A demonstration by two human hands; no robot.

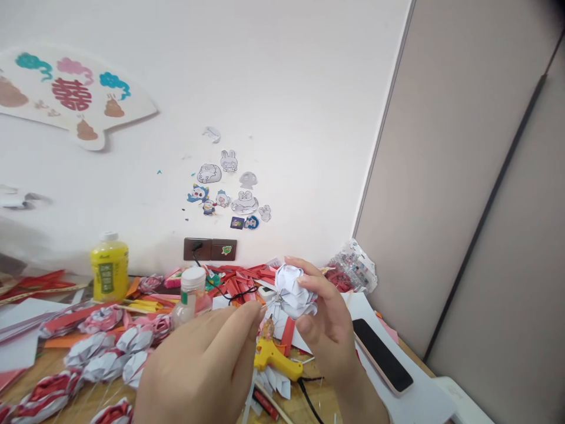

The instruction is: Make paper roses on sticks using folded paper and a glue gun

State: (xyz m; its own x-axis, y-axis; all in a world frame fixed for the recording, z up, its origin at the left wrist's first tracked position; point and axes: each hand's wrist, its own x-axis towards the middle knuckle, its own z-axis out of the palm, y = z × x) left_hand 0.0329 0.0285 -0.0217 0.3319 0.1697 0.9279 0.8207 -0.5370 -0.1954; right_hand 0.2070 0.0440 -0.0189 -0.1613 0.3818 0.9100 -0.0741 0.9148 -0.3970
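Note:
My right hand holds a white folded-paper flower between thumb and fingers, raised above the table. My left hand is closed in a pinch at the flower's left side. A thin, pale stem-like strand runs from those fingertips to the flower's base; most of it is hidden by the hand. Just below the flower, a yellow hot glue gun stands with its nozzle pointing up, partly behind my left hand.
Red-and-white paper flowers lie at left. A yellow bottle and a clear white-capped bottle stand behind. Red paper strips are heaped by the wall. A phone rests on white paper at right. The glue gun's black cord trails forward.

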